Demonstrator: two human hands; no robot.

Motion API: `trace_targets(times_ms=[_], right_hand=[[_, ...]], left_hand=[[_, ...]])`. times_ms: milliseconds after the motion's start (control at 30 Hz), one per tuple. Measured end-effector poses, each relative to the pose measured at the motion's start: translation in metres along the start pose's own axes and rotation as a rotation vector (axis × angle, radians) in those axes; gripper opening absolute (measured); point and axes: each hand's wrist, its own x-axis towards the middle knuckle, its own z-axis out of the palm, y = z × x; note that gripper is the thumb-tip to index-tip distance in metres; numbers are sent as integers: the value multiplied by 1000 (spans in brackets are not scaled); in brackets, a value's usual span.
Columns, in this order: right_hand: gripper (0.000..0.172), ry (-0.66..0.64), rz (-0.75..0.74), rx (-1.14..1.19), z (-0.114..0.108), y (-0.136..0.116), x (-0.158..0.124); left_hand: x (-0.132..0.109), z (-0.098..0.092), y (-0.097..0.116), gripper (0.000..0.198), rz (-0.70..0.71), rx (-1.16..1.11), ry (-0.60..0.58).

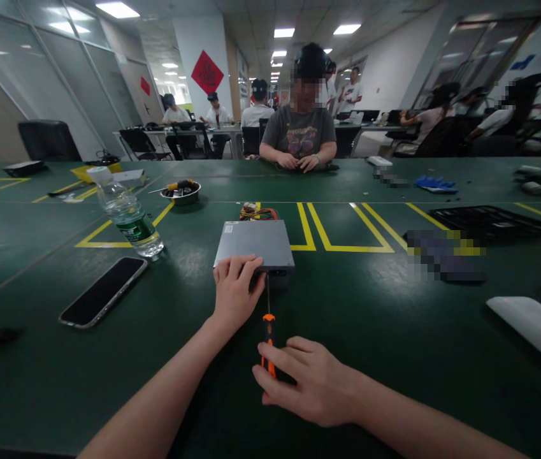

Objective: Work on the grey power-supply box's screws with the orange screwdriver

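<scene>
A grey metal computer power supply (257, 241) lies flat on the green table, its bundle of coloured cables (258, 213) at the far side. My left hand (234, 287) grips its near left edge, fingers over the top and thumb at the front face. In my right hand (306, 379) is an orange and black screwdriver (269, 331), its handle between the fingers. The shaft points away from me, and its tip meets the front face of the power supply beside my left thumb. Exactly what the tip touches is too small to tell.
Left of the power supply stand a water bottle (131, 220) and a black phone (104, 292). Farther back is a metal bowl (181, 193) with a yellow-handled screwdriver. A white object (533, 328) lies at right, a black panel (494, 220) behind it. A person (301, 121) sits opposite.
</scene>
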Motion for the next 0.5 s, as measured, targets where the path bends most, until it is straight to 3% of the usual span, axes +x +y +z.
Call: trace_targets(times_ms=[133, 233, 400, 500], right_hand=[[17, 155, -13, -15, 9, 3, -4], [23, 237, 9, 60, 14, 5, -6], [27, 106, 49, 64, 7, 1, -3], [26, 134, 45, -7, 6, 0, -3]], left_hand=[[0, 0, 0, 23, 3, 2, 7], [-1, 1, 0, 23, 2, -3, 11], [-1, 1, 0, 23, 6, -4, 26], [-1, 1, 0, 23, 7, -1, 26]])
